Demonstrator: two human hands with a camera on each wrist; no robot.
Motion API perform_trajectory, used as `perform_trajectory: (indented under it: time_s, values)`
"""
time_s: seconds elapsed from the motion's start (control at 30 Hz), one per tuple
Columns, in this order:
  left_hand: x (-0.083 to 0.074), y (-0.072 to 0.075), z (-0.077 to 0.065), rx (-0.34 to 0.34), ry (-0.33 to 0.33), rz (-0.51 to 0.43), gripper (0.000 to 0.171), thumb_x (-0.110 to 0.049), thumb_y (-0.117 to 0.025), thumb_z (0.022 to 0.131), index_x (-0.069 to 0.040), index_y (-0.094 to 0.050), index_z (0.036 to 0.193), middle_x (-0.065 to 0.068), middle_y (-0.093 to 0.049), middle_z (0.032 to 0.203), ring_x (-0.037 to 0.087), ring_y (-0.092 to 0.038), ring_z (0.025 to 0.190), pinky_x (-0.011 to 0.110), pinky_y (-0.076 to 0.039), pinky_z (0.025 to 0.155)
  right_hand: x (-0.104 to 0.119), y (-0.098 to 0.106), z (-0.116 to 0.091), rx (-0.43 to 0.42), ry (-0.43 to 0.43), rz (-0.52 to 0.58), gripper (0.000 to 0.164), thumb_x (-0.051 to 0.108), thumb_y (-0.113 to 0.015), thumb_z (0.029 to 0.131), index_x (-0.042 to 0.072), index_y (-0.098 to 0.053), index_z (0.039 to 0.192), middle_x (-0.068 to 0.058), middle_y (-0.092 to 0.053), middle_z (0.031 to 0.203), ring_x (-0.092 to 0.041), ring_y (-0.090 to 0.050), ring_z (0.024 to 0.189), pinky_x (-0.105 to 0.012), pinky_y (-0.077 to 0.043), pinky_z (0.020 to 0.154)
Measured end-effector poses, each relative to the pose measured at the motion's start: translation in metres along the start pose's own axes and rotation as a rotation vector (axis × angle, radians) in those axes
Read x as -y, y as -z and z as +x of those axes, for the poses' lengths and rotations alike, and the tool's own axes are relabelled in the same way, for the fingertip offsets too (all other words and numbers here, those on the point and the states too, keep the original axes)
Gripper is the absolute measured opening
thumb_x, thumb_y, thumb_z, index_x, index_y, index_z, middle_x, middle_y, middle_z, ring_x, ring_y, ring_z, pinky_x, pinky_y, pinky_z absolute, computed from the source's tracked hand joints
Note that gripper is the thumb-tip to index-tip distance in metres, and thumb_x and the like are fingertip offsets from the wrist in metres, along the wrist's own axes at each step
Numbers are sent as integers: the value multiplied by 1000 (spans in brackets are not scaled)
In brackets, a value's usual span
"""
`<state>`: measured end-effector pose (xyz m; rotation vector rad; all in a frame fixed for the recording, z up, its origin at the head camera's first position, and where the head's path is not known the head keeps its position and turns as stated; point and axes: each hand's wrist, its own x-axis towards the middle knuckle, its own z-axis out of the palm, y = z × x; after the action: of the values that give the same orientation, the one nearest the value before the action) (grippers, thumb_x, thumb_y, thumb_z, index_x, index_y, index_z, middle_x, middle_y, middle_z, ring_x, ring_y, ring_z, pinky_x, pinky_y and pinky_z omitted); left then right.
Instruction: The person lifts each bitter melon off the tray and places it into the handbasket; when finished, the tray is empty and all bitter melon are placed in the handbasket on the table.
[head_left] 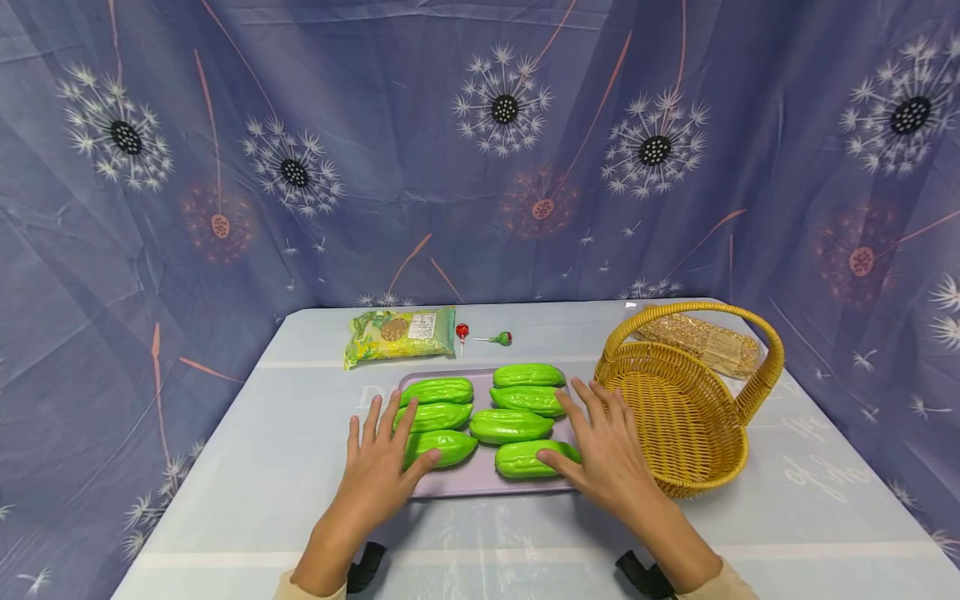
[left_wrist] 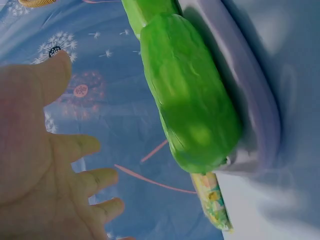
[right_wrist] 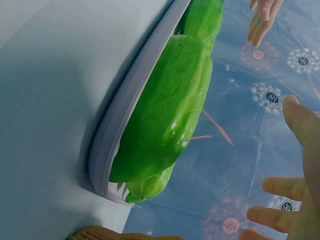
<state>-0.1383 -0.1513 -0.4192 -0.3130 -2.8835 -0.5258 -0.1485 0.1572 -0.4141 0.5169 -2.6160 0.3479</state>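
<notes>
Several bright green, glossy ridged gourds (head_left: 512, 426) lie in two columns on a pale purple tray (head_left: 487, 485). My left hand (head_left: 380, 467) is spread at the tray's left side, its fingers overlapping the left column in the head view. Opposite it, my right hand (head_left: 607, 454) spreads its fingers over the ends of the right column. Neither hand grips anything. In the left wrist view, the palm and fingers stand apart from the nearest gourd (left_wrist: 187, 95). The right wrist view likewise has a gap between the fingers and a gourd (right_wrist: 162, 110) at the tray's rim.
A yellow wicker basket (head_left: 675, 408) with a tall handle stands right of the tray, close to my right hand. Behind it lies a long clear packet (head_left: 701, 343). At the back are a green-yellow bag (head_left: 401, 335), a red lollipop (head_left: 462, 331) and a green lollipop (head_left: 502, 338).
</notes>
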Motion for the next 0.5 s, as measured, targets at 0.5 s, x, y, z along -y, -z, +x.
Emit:
perform_trajectory:
  time_s: [0.5]
  values:
    - [20, 3, -5, 2, 19, -41, 75, -51, -54, 91, -12, -27, 149, 16, -20, 157, 40, -7, 145, 65, -6, 111, -8, -3, -3, -88, 72, 30, 78, 59, -65, 78, 9, -49, 135, -16, -44, 142, -38, -39, 128, -58, -26, 107]
